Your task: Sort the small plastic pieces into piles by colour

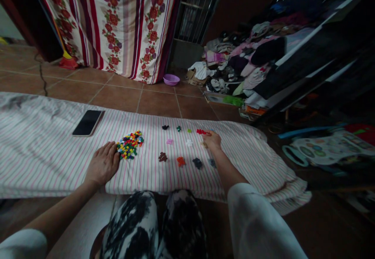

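Note:
A mixed pile of small coloured pieces [130, 145] lies on the striped cloth [140, 177]. My left hand [104, 163] rests flat on the cloth, its fingertips at the pile's left edge. To the right sit small single-colour groups: black [165, 127], dark green [178, 128], lime [189, 130], red [200, 131], pink [170, 142], white [189, 143], brown [163, 157], orange [181, 161] and dark grey [197, 163]. My right hand [212, 139] has its fingers pinched at the red group; whatever they hold is too small to make out. It partly covers a tan group [203, 144].
A phone [88, 123] lies on the cloth left of the pile. Beyond the cloth are a tiled floor, a purple bowl [171, 79], a floral curtain [117, 28] and heaped clothes [246, 56]. My knees are at the near edge.

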Demonstrator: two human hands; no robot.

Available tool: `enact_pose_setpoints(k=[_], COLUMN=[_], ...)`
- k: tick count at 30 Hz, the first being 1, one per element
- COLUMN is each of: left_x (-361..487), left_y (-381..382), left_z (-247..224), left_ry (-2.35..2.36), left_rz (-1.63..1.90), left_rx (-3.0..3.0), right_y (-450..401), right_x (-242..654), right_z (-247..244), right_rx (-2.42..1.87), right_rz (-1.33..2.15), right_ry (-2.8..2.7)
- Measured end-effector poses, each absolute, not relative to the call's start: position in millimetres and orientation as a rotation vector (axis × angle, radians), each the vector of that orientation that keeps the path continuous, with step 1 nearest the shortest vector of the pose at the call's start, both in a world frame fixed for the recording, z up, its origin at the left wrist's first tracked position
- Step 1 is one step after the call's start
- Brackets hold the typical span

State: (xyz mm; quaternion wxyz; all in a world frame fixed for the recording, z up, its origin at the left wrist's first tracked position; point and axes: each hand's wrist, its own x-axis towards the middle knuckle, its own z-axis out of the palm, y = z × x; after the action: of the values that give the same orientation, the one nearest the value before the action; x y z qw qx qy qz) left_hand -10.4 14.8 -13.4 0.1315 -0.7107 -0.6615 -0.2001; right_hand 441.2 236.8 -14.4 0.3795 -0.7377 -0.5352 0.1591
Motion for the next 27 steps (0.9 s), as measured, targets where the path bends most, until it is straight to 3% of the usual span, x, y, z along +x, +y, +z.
enact_pose_setpoints(k=[14,27], left_x=[-9,-8], left_y=[15,15], left_z=[-10,-8], left_ry=[-1.964,-2.002], left_rz=[-0.647,-0.58], left_rx=[-2.082,-2.058], right_y=[233,213], right_x=[437,420], right_z=[-7,15], right_rx=[-1.774,-1.779], right_rz=[0.609,0.363], right_ry=[-1.292,-1.528])
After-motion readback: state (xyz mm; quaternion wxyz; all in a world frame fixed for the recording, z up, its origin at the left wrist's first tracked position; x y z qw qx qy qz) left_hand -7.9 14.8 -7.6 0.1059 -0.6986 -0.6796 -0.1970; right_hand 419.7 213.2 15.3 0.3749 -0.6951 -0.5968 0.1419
